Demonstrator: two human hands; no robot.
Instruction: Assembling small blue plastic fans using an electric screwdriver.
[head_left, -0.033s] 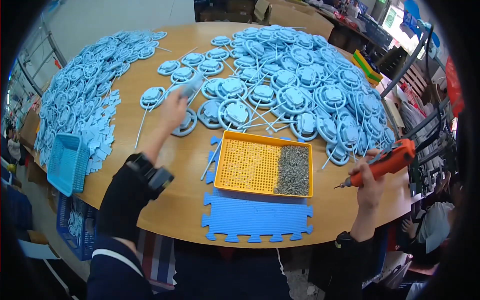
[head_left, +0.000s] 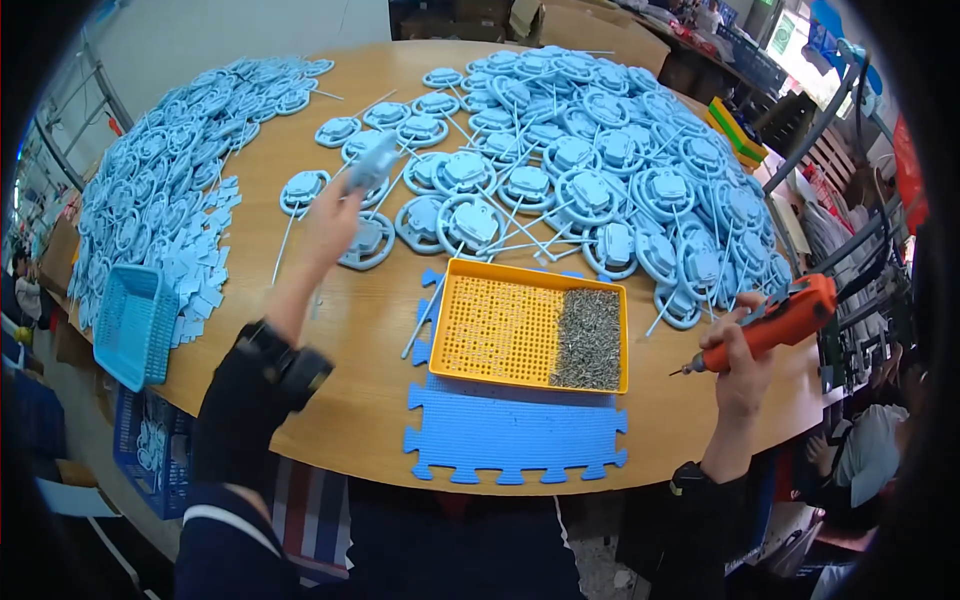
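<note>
My left hand (head_left: pixel 330 228) is closed on a light-blue plastic part (head_left: pixel 374 164), seen nearly edge-on and smeared by motion, above several round light-blue parts on the table. At the right, my right hand (head_left: pixel 742 368) grips an orange-red electric screwdriver (head_left: pixel 785 318) by its body, the thin bit pointing left. Between my hands stands a yellow perforated tray (head_left: pixel 490 325) with a heap of small metal screws (head_left: pixel 588 340) at its right end. Under and in front of the tray lies a blue foam mat (head_left: pixel 515 435) with jigsaw edges.
A large pile of round light-blue parts with thin rods (head_left: pixel 590 195) covers the table's far right. Another heap of light-blue pieces (head_left: pixel 165 180) lies at the left, beside a light-blue basket (head_left: pixel 135 325). Below the table's left edge is a dark-blue crate (head_left: pixel 150 455).
My left hand has shifted slightly left with the light-blue part, which stands more upright. My right hand and the screwdriver have barely moved.
</note>
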